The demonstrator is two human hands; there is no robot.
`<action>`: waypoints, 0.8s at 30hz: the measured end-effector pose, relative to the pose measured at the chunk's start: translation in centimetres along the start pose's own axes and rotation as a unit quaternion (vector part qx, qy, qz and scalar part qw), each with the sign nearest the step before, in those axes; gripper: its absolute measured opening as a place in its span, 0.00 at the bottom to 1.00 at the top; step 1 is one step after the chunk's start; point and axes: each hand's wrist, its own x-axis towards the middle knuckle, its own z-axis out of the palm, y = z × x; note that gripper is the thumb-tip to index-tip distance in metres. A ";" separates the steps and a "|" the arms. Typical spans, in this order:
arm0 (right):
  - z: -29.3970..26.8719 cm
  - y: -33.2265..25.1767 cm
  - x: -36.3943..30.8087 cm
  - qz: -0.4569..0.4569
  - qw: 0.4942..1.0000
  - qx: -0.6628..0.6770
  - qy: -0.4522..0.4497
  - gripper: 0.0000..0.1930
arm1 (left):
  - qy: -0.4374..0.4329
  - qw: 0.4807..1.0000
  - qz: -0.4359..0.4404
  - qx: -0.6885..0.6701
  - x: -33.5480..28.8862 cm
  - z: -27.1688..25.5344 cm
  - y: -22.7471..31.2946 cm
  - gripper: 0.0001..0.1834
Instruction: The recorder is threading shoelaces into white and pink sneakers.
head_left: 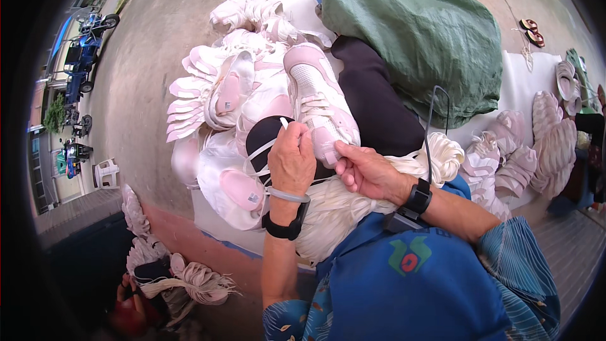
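A pink and white sneaker upper (320,100) lies in front of me, toe pointing away, with white lacing across its middle. At its near left side my left hand (293,159) is closed in a pinch on a white shoelace (262,149), whose loose length trails left over a black round piece (263,134). My right hand (372,172) grips the near right edge of the upper between thumb and forefinger, its other fingers curled. Just below both hands lies a thick bundle of white laces (341,208).
Stacked pink and white uppers (196,88) crowd the left. A green sheet (416,38) covers something ahead, beside black fabric (372,95). More uppers (552,145) sit at the right. A thin dark rod (430,126) rises near my right wrist. Another person (129,303) works at lower left.
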 end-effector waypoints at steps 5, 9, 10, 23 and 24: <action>0.2 0.1 0.0 -0.002 1.000 0.001 -0.008 0.14 | -0.074 0.997 0.015 0.008 0.9 -1.1 -0.1 0.03; 0.2 0.2 0.2 -0.002 1.000 0.004 -0.007 0.15 | -0.107 0.993 0.004 -0.043 1.4 -1.5 -0.9 0.04; 0.1 0.1 0.2 -0.002 1.000 0.000 -0.006 0.15 | -0.122 0.991 -0.001 -0.048 1.6 -1.6 -0.9 0.04; 0.2 0.0 0.3 -0.007 1.000 -0.004 -0.005 0.15 | -0.120 0.980 -0.094 -0.132 1.6 -1.2 -1.1 0.08; 0.2 0.0 0.3 -0.008 1.000 -0.002 -0.003 0.15 | -0.112 0.977 -0.124 -0.131 1.4 -1.2 -1.0 0.08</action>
